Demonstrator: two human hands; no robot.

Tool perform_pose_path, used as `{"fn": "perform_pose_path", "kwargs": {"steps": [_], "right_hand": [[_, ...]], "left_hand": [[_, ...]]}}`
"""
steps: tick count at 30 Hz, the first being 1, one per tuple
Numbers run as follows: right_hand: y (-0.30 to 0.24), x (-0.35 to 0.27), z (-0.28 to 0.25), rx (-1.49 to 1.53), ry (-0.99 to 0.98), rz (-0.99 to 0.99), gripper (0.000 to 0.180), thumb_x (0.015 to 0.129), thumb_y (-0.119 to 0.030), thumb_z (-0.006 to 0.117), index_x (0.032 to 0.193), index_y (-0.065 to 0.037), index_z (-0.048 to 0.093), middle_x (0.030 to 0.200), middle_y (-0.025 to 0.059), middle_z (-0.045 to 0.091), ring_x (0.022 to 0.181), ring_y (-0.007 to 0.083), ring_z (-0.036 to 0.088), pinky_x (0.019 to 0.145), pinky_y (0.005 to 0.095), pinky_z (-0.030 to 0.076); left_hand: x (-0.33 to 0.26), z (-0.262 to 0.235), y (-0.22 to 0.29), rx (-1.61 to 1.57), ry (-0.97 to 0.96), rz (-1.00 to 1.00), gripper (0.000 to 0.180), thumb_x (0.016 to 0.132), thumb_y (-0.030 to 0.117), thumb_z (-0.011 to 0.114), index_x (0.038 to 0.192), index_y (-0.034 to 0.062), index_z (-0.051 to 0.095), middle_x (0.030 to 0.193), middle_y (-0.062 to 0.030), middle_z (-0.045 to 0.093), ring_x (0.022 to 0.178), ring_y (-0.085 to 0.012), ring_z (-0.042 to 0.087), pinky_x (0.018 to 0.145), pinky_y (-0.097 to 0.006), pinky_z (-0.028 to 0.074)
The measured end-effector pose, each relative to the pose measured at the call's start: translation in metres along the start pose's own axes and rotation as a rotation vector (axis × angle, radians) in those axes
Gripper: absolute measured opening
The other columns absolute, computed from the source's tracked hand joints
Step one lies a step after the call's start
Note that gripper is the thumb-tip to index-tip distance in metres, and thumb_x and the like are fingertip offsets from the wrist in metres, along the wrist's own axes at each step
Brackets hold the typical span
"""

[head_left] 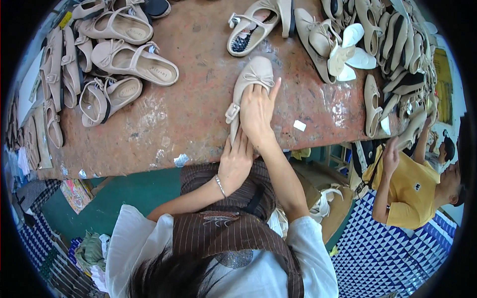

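A beige flat shoe (255,74) with a small bow and a buckled side strap lies near the table's front edge, its toe pointing away from me. The fingers of my right hand (256,113) reach into its opening, while the thumb stretches along the outer right side. Around the heel end closes my left hand (235,163), its fingertips partly hidden beside the shoe. Much of the insole is covered by my right hand. Beyond the toe lies another beige strap shoe (253,27) with a dark, patterned inside showing.
Several finished-looking beige shoes (134,62) stand at the left. More shoes (397,44) pile up on the right, with white insole-shaped pieces (354,49) among them. A white scrap (299,125) lies on the worn table (198,99). At the right, a person in yellow (410,193) handles a shoe.
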State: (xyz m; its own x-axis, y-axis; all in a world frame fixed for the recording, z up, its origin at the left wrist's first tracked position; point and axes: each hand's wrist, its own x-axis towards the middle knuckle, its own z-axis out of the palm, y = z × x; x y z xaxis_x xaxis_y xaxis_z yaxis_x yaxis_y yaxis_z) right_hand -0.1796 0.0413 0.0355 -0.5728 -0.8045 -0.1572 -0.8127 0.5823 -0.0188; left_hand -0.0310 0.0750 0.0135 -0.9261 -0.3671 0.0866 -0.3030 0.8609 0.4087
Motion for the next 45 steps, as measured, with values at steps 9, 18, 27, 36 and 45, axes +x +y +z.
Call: {"fn": "perform_pose_path", "kwargs": {"steps": [9,18,27,36,45], "right_hand": [[0.01,0.007,0.015,-0.062,0.099,-0.083,0.023,0.087,-0.01,0.05,0.082,-0.003,0.071,0.08,0.0134,0.069,0.081,0.0263,0.07,0.12,0.0639,0.005],[0.039,-0.024,-0.034,0.653,0.005,-0.438,0.031,0.084,-0.008,0.062,0.113,0.0,0.069,0.123,0.0178,0.066,0.12,0.0351,0.06,0.115,0.0621,0.026],[0.229,-0.044,-0.039,0.249,0.671,0.523,0.021,0.075,0.0,0.065,0.095,-0.005,0.071,0.093,0.0157,0.066,0.098,0.0361,0.061,0.1,0.0505,0.038],[0.09,-0.088,-0.043,1.038,0.344,0.124,0.014,0.084,-0.008,0.073,0.096,-0.003,0.076,0.081,0.0105,0.073,0.069,0.0168,0.068,0.064,0.0311,0.053],[0.217,0.074,-0.032,1.019,0.725,0.828,0.063,0.089,-0.044,0.068,0.125,0.007,0.059,0.109,0.0261,0.067,0.098,0.0385,0.066,0.09,0.0472,0.05]], "left_hand": [[-0.003,-0.004,0.003,0.018,-0.056,0.031,0.07,0.08,0.032,0.073,0.13,-0.0123,0.051,0.143,-0.0305,0.046,0.139,-0.0398,0.041,0.107,-0.051,0.042],[0.036,-0.01,-0.014,-0.122,0.14,-0.144,0.043,0.076,0.02,0.074,0.11,-0.0024,0.061,0.12,-0.0242,0.054,0.11,-0.0409,0.053,0.106,-0.059,0.034],[0.056,-0.099,-0.063,-0.45,0.198,-0.043,0.017,0.077,0.004,0.066,0.09,-0.0038,0.059,0.125,-0.0257,0.059,0.118,-0.0471,0.054,0.102,-0.05,0.041],[0.023,-0.061,-0.026,-0.277,0.129,-0.1,0.017,0.083,0.011,0.068,0.085,0.0012,0.055,0.106,-0.0244,0.064,0.118,-0.0447,0.055,0.108,-0.063,0.026],[0.054,-0.059,0.005,0.141,0.027,-0.212,0.072,0.076,0.03,0.079,0.138,0.0099,0.049,0.11,-0.011,0.057,0.111,-0.0311,0.051,0.104,-0.059,0.029]]}}
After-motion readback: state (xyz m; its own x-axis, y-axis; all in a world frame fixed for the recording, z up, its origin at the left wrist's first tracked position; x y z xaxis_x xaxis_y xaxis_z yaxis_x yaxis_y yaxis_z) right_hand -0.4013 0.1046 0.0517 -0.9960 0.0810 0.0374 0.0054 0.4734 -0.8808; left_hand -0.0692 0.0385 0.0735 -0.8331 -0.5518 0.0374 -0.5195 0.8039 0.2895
